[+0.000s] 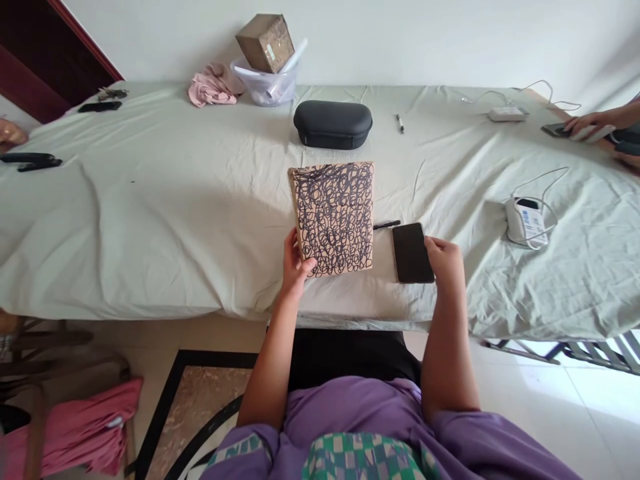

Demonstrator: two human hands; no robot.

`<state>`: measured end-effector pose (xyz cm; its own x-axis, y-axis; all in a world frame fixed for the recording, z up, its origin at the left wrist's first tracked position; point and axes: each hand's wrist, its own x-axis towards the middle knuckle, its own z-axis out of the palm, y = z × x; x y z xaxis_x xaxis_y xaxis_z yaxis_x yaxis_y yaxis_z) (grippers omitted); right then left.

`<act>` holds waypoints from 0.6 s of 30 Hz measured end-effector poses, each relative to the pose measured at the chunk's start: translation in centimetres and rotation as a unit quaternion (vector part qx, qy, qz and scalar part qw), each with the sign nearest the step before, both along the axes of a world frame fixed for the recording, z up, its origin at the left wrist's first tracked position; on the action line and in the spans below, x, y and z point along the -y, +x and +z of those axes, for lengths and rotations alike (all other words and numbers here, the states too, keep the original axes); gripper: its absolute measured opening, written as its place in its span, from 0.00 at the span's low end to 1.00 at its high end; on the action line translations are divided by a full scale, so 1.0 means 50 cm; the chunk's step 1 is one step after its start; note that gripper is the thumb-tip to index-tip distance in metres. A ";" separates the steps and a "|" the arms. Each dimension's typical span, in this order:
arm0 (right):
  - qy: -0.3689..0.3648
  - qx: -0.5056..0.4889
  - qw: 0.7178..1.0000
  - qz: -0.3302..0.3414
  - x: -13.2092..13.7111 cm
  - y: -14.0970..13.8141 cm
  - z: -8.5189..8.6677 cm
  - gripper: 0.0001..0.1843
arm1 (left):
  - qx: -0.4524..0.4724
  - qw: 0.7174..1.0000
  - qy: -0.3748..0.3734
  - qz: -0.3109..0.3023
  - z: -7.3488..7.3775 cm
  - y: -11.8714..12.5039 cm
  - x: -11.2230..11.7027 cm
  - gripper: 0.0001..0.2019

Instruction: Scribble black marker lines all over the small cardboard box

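A flat brown cardboard piece covered in black scribbled loops stands tilted on the table near its front edge. My left hand grips its lower left corner. A black phone lies on the cloth just to the right, and my right hand rests on its right edge, fingers curled around it. A black pen lies between the cardboard and the phone, partly hidden behind the cardboard.
A pale green cloth covers the table. A black oval case sits behind the cardboard, a marker to its right. A plastic tub with a cardboard box stands at the back. Chargers and another person's hand are at the right.
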<state>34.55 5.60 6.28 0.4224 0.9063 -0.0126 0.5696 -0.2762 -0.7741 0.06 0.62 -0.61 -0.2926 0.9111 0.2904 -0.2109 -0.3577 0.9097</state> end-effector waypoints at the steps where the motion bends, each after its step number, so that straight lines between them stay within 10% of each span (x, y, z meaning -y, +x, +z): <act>1: -0.007 0.016 1.000 -0.013 -0.001 -0.003 0.003 0.22 | -0.006 1.000 0.000 0.002 0.001 0.000 0.000 0.48; 5: -0.025 0.079 0.995 0.054 0.007 -0.034 0.043 0.31 | -0.011 1.000 -0.021 0.012 0.013 0.004 0.006 0.48; 10: -0.025 -0.061 0.948 0.311 0.033 -0.104 0.102 0.39 | -0.029 0.998 -0.055 0.028 0.048 0.029 0.031 0.52; 14: -0.014 -0.254 0.874 0.414 0.052 -0.157 0.123 0.41 | -0.045 0.989 -0.129 -0.054 0.126 0.032 0.077 0.44; 18: -0.074 -0.306 0.867 0.387 0.067 -0.163 0.136 0.40 | -0.130 0.935 -0.305 -0.125 0.221 0.005 0.122 0.45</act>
